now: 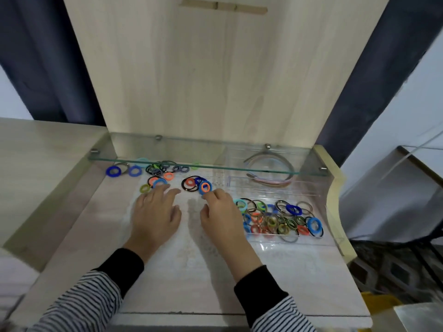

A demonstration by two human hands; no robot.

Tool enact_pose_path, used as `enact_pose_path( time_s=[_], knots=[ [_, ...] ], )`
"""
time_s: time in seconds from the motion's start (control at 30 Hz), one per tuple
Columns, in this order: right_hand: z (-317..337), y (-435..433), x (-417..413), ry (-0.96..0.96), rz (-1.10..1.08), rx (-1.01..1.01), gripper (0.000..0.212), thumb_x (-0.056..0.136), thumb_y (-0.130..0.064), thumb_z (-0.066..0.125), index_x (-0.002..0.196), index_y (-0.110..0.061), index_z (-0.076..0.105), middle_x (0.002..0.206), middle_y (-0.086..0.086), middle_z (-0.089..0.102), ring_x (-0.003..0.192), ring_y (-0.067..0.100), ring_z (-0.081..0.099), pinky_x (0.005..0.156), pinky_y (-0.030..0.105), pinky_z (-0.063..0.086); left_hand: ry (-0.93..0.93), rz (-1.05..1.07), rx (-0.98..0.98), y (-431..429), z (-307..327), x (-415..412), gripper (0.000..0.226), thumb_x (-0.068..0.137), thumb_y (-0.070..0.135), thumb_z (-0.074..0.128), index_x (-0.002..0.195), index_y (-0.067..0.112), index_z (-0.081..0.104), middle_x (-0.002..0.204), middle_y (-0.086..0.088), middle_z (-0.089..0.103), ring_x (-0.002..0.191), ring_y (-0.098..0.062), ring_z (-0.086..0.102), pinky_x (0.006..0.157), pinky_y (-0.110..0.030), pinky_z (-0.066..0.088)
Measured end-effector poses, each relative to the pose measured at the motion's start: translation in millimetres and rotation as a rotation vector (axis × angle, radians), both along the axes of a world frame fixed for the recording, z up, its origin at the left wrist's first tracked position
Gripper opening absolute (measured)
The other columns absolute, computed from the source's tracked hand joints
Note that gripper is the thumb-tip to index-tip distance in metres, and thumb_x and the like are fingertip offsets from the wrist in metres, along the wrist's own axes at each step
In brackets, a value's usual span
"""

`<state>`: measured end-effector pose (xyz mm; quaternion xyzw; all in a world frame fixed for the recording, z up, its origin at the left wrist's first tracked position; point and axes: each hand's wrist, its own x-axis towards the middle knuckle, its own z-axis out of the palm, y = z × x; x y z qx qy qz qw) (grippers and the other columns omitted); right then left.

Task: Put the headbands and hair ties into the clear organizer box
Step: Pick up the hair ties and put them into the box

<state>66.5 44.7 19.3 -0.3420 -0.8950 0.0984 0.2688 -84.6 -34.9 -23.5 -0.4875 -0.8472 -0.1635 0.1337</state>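
Left hand [155, 212]: palm down on the table [191, 271], fingers straight and spread, gripping nothing, tips at the near edge of a small orange, blue and olive cluster [155, 183]. Right hand [220, 214]: beside the left and apart from it, fingers bent, tips against a second cluster [196, 184] of black, orange and blue rings; whether it pinches one cannot be told. Both striped sleeves with black cuffs enter from the bottom edge. Room: bare tabletop lies between and in front of the hands; a raised wooden ledge [36, 164] bounds the left, a glass shelf [191, 166] overhangs the back, and a tall wooden panel [215, 80] stands behind. Loose hair ties [134, 170]: thin and thick rings in blue, black, grey and green, strewn under the shelf at the left. Clear organizer box [309, 191]: at the right, just beside the right hand; the near compartment holds a mixed heap of ties [275, 219], and the far compartment holds curved headbands [271, 173], grey and pink.
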Motion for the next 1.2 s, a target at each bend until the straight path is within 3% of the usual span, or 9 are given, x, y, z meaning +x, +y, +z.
enact_pose_path(
  time_s=[0.1,0.23,0.43,0.73,0.87,1.03,1.2],
  knots=[
    [-7.4,-5.6,-18.8,-0.132,0.039,-0.126,0.027,0.087,-0.009,0.048,0.111,-0.004,0.058,0.113,0.015,0.055,0.103,0.035,0.052,0.077,0.042,0.048,0.021,0.082,-0.044,-4.4,-0.1,-15.3,0.055,0.076,0.042,0.039,0.12,0.02,0.063,0.123,-0.012,0.061,0.11,-0.031,0.06,0.088,-0.043,0.045],
    [-17.1,-2.1,-40.1,-0.158,0.024,-0.177,0.024,0.087,-0.004,0.047,0.108,0.0,0.058,0.112,0.02,0.055,0.104,0.038,0.053,0.077,0.042,0.045,0.055,0.144,-0.074,-4.7,2.3,-28.8,0.054,0.075,0.043,0.041,0.115,0.016,0.066,0.114,-0.013,0.063,0.103,-0.033,0.061,0.083,-0.044,0.046],
    [-8.6,22.1,-60.8,-0.31,-0.037,-0.164,0.05,0.091,-0.003,0.041,0.14,-0.012,0.036,0.126,0.016,0.049,0.109,0.035,0.054,0.081,0.04,0.047,0.039,0.155,-0.072,-1.9,-2.3,-43.5,0.047,0.078,0.046,0.041,0.106,0.022,0.07,0.107,-0.003,0.064,0.096,-0.027,0.063,0.08,-0.04,0.043],
    [-7.8,30.3,-72.9,-0.31,-0.106,-0.138,0.037,0.088,0.002,0.043,0.124,-0.008,0.048,0.118,0.016,0.051,0.101,0.033,0.057,0.073,0.037,0.047,-0.013,0.116,0.122,-5.4,-13.5,-45.8,0.024,0.08,0.038,0.052,0.094,0.026,0.067,0.103,0.007,0.063,0.091,-0.02,0.062,0.075,-0.035,0.041],
    [-7.9,32.2,-72.3,-0.298,-0.099,-0.139,0.039,0.087,0.003,0.045,0.124,-0.009,0.047,0.118,0.015,0.049,0.1,0.033,0.056,0.068,0.035,0.044,-0.008,0.098,0.166,-4.9,-15.9,-45.6,0.025,0.085,0.038,0.046,0.091,0.024,0.066,0.099,0.005,0.063,0.087,-0.022,0.061,0.073,-0.035,0.042],
    [-8.8,31.7,-67.9,-0.342,-0.072,-0.125,0.042,0.088,0.002,0.046,0.129,-0.01,0.043,0.123,0.016,0.046,0.112,0.034,0.048,0.074,0.04,0.047,-0.014,0.065,0.178,-5.2,-16.3,-45.2,0.032,0.091,0.037,0.038,0.099,0.024,0.065,0.102,0.005,0.061,0.09,-0.021,0.059,0.075,-0.036,0.042],
    [-5.8,25.4,-62.8,-0.348,-0.048,-0.106,0.045,0.088,0.002,0.046,0.13,-0.012,0.042,0.121,0.015,0.047,0.109,0.034,0.049,0.067,0.037,0.04,-0.024,0.055,0.186,-4.5,-14.6,-43.5,0.033,0.092,0.037,0.035,0.1,0.024,0.065,0.102,0.004,0.061,0.09,-0.021,0.059,0.076,-0.037,0.043]
  ],
)
